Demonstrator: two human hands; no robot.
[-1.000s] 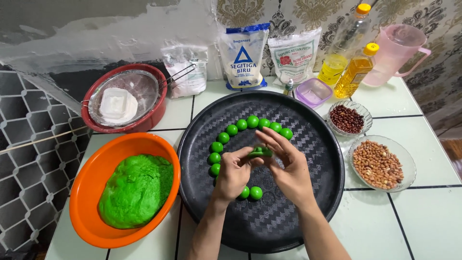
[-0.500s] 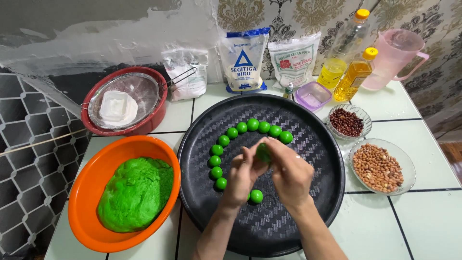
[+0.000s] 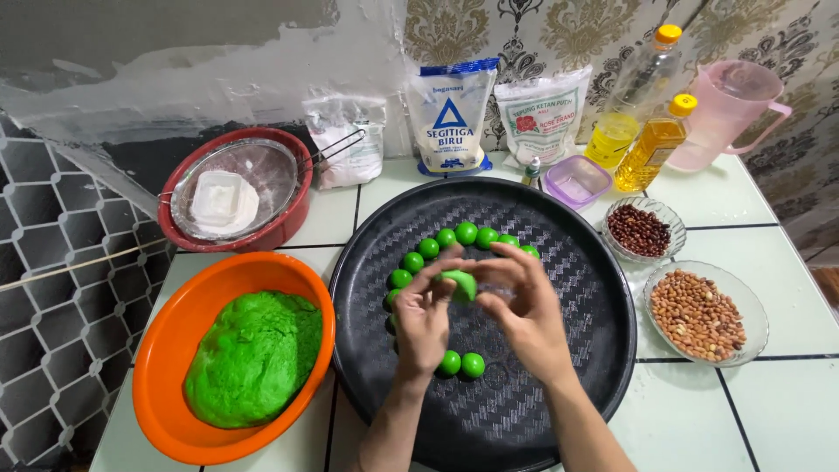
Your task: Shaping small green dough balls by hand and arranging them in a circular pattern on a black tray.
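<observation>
Fingertips [image 3: 454,265] of both hands close lightly around a green dough lump [image 3: 463,283], pinching it above the round black tray [image 3: 559,411]. Under my left hand [image 3: 421,319] and right hand [image 3: 524,310], finished green balls [image 3: 467,233] sit spaced in a ring so they don't stick.

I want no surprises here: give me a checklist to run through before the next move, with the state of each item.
1. Green dough piece pinched between left hand and right hand: ok.
2. Bare space on black tray for another ball: ok.
3. Finished green balls lie apart from the hands' work: ok.
4. Dough mound left in orange bowl: ok.
5. Peanut dish beside the right hand: ok.
6. Piece fully round: cannot tell.
</observation>
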